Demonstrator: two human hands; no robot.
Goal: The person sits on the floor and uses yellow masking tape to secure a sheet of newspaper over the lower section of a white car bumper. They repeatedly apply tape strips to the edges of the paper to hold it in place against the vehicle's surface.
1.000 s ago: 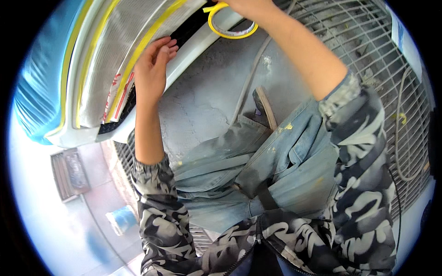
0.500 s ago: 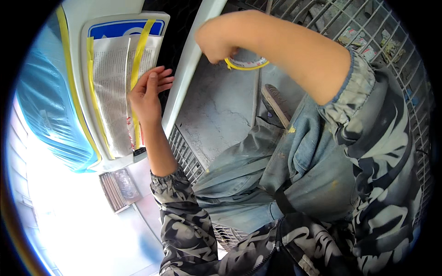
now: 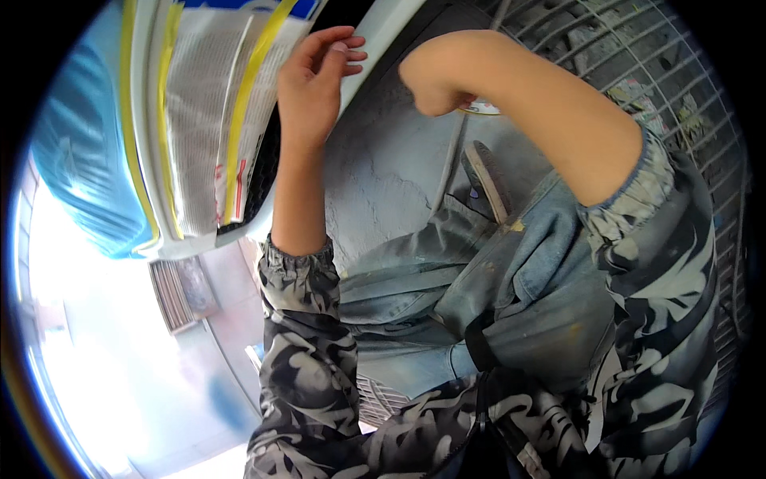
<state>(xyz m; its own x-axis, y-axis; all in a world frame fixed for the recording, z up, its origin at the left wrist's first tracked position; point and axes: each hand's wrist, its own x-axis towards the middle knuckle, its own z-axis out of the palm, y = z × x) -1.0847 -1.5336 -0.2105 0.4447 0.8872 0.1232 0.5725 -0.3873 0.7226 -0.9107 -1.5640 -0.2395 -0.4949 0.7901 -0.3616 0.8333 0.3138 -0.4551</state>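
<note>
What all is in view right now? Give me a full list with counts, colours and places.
white car body panel: one, white, upper centre, running diagonally.
sheet of newspaper masking: one, grey print, upper left, laid on the panel.
yellow masking tape strips: several, yellow, along the paper's edges.
blue plastic sheet: one, blue, far left.
grey metal floor grating: one, grey, upper right.
grey concrete floor: one patch, grey, centre.
dark shoe: one, dark with pale sole, centre right.
blue denim trousers: one pair, paint-flecked, centre.
camouflage jacket sleeves: two, grey and black, lower half.
left hand: one, fingers resting on the panel edge.
right hand: one, closed, by the panel; what it holds is hidden.
</note>
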